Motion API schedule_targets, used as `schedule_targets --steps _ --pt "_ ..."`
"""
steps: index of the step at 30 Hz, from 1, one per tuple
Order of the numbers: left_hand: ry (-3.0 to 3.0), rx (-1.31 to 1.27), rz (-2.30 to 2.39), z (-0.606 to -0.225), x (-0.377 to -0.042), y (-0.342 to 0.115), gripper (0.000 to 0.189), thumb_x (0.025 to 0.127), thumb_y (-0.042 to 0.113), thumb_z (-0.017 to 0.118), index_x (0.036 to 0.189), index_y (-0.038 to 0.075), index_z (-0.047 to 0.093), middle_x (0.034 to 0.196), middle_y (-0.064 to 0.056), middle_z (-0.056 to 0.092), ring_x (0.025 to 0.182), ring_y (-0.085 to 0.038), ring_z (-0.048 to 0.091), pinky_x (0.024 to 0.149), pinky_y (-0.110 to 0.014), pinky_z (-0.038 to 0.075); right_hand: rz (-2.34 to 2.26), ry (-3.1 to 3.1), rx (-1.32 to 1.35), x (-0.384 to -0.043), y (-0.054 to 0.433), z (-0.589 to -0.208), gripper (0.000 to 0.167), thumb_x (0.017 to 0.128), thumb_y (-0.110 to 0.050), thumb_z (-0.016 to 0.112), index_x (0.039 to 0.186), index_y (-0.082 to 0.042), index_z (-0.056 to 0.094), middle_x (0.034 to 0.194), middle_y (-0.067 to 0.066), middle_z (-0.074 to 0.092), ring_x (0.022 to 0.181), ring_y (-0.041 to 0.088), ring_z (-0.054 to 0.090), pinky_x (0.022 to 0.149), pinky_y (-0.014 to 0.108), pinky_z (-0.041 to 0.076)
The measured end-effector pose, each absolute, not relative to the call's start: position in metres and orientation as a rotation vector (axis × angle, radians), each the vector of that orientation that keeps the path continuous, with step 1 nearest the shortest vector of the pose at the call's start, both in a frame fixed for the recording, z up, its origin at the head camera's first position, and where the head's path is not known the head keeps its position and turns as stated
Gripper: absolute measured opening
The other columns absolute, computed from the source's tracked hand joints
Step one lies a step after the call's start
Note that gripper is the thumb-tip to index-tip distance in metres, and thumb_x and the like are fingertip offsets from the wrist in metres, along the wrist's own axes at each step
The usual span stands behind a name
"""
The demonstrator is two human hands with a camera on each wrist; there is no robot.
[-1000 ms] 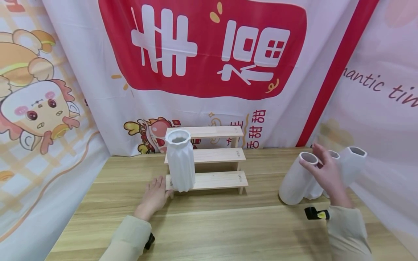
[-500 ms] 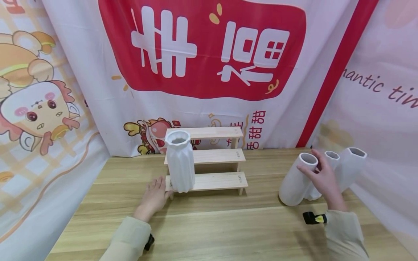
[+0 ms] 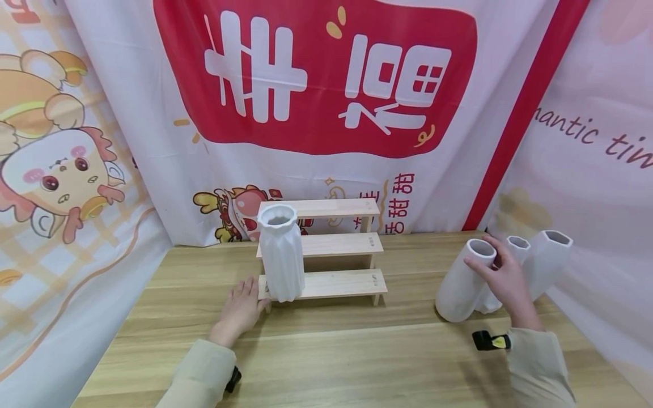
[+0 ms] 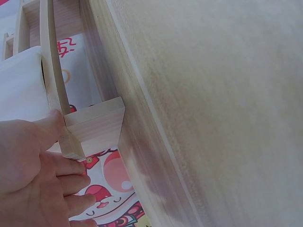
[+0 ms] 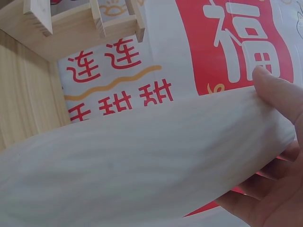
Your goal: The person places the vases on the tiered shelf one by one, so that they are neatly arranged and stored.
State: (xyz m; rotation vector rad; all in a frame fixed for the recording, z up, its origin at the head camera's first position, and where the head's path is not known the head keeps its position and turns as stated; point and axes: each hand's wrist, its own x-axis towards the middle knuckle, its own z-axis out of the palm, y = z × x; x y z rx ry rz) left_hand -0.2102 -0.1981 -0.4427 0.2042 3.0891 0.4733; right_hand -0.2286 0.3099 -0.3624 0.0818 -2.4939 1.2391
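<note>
The right hand (image 3: 509, 279) curls round the smooth vase (image 3: 456, 288) near its rim, the long axis dropping leftward below it; the left hand (image 3: 240, 307), fingers outstretched, touches the rack (image 3: 342, 282).

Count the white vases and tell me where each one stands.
4: a pleated vase on the lowest shelf; at the right of the table, a smooth vase, a partly hidden middle vase and a hexagonal-mouthed vase. More could be hidden.

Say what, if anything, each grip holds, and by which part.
The right grip holds the round vase near its top. The left grip shows no hold, just a touch at the left end of the bottom shelf.
</note>
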Motion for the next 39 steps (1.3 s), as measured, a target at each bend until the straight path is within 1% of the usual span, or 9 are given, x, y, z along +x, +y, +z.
schedule_targets --steps 4,7,10,17,24,29,31,36,39 --pt "3.096 0.207 0.481 -0.442 -0.210 -0.198 0.061 0.098 0.026 0.044 0.136 -0.017 0.022 0.142 -0.034 0.018 0.130 -0.049 0.015 0.104 -0.060 0.009 1.251 -2.470 0.076 -0.229 0.310 -0.362 0.063 0.087 -0.027 0.064 0.138 -0.003 0.036 0.124 0.019 0.047 0.096 0.015 0.047 0.075 0.015 0.042" --pt "3.095 0.207 0.495 -0.441 -0.209 -0.197 0.062 0.098 0.025 0.044 0.136 -0.018 0.022 0.142 -0.034 0.018 0.130 -0.049 0.015 0.104 -0.060 0.009 1.266 -2.451 0.080 -0.229 0.309 -0.363 0.062 0.087 -0.026 0.065 0.137 -0.002 0.038 0.122 0.018 0.047 0.091 0.007 0.046 0.072 0.009 0.039" --pt "3.096 0.209 0.496 -0.440 -0.209 -0.197 0.062 0.098 0.025 0.044 0.136 -0.018 0.022 0.142 -0.034 0.018 0.130 -0.049 0.015 0.104 -0.060 0.009 1.270 -2.442 0.074 -0.228 0.309 -0.363 0.061 0.086 -0.025 0.066 0.135 -0.001 0.040 0.121 0.016 0.047 0.090 0.005 0.046 0.072 0.008 0.040" --pt "3.099 0.209 0.484 -0.441 -0.209 -0.197 0.062 0.098 0.025 0.045 0.136 -0.017 0.023 0.142 -0.034 0.019 0.130 -0.049 0.016 0.104 -0.060 0.009 1.279 -2.434 0.036 -0.229 0.308 -0.363 0.062 0.085 -0.026 0.067 0.135 -0.002 0.041 0.121 0.014 0.048 0.090 0.006 0.047 0.070 0.008 0.040" --pt "3.102 0.210 0.482 -0.440 -0.209 -0.196 0.061 0.097 0.025 0.045 0.136 -0.018 0.023 0.142 -0.034 0.019 0.130 -0.049 0.016 0.104 -0.060 0.010 1.285 -2.442 -0.006 -0.226 0.303 -0.358 0.065 0.084 -0.033 0.067 0.136 -0.003 0.041 0.121 0.016 0.048 0.093 0.014 0.047 0.070 0.012 0.041" --pt "3.101 0.213 0.478 -0.439 -0.207 -0.196 0.061 0.097 0.024 0.046 0.135 -0.018 0.024 0.141 -0.035 0.020 0.129 -0.049 0.017 0.103 -0.060 0.011 1.270 -2.420 -0.008 -0.226 0.297 -0.351 0.064 0.082 -0.033 0.069 0.134 -0.004 0.045 0.117 0.012 0.051 0.091 0.010 0.049 0.071 0.010 0.042" --pt "3.099 0.215 0.480 -0.439 -0.207 -0.196 0.061 0.097 0.024 0.046 0.135 -0.018 0.024 0.141 -0.035 0.020 0.129 -0.050 0.017 0.103 -0.061 0.011 1.266 -2.426 -0.006 -0.225 0.294 -0.348 0.065 0.082 -0.034 0.069 0.135 -0.005 0.044 0.119 0.012 0.051 0.092 0.010 0.049 0.072 0.011 0.042" --pt "3.101 0.218 0.485 -0.438 -0.207 -0.195 0.061 0.097 0.024 0.046 0.135 -0.019 0.024 0.140 -0.036 0.020 0.128 -0.050 0.018 0.103 -0.061 0.012 1.280 -2.450 0.002 -0.224 0.286 -0.336 0.069 0.082 -0.038 0.068 0.138 -0.007 0.041 0.126 0.015 0.049 0.099 0.016 0.050 0.077 0.018 0.045" --pt "3.102 0.218 0.489 -0.439 -0.208 -0.196 0.061 0.097 0.024 0.046 0.135 -0.019 0.024 0.140 -0.036 0.020 0.128 -0.050 0.018 0.103 -0.061 0.012 1.272 -2.438 0.036 -0.224 0.280 -0.330 0.068 0.082 -0.037 0.068 0.137 -0.006 0.043 0.124 0.015 0.050 0.097 0.014 0.050 0.076 0.015 0.045"
